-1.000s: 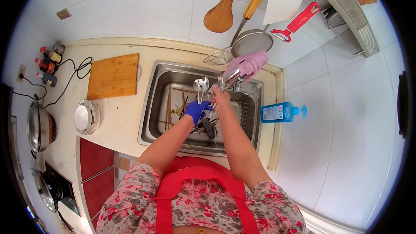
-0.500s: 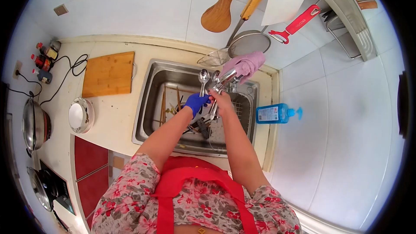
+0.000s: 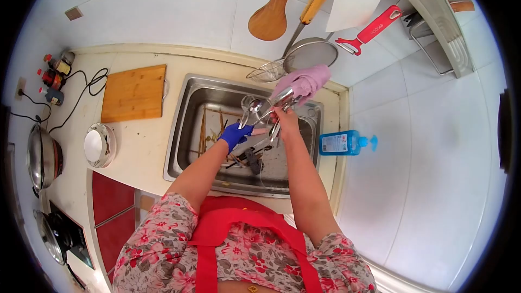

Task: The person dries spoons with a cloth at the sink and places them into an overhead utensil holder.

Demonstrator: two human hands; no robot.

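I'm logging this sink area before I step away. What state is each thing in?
Left hand: blue-gloved, closed around spoons
Spoons: held, bowl ends pointing away from the person
Right hand: bare, closed around metal cutlery
Thin sticks: loose in the sink
Pink cloth: draped over the faucet
Cutting board: flat
Bowls: stacked
Blue bottle: upright
Red peeler: hanging

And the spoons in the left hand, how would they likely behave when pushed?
The metal spoons look solid, so probably stiff. Their smooth, shiny surface may slip against the blue glove. Being round-ended, they could rock if laid down.
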